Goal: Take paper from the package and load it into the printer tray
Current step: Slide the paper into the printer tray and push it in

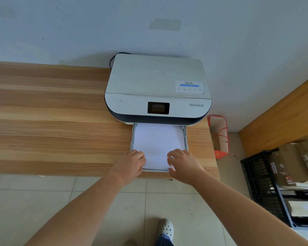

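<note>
A white printer point(156, 86) with a dark screen stands on the wooden table against the wall. Its paper tray point(185, 137) is pulled out toward me and holds a stack of white paper point(157, 141). My left hand point(130, 165) rests at the tray's front left corner, fingers curled against the paper's edge. My right hand point(182, 165) lies on the front right corner, fingers spread on the paper. Neither hand lifts anything. No paper package is in view.
The wooden table point(52, 121) stretches left of the printer. A red and white paper bag point(220, 137) stands on the floor to the right. A black crate shelf point(267, 185) with boxes sits at far right. My shoe point(165, 228) is on the tiled floor.
</note>
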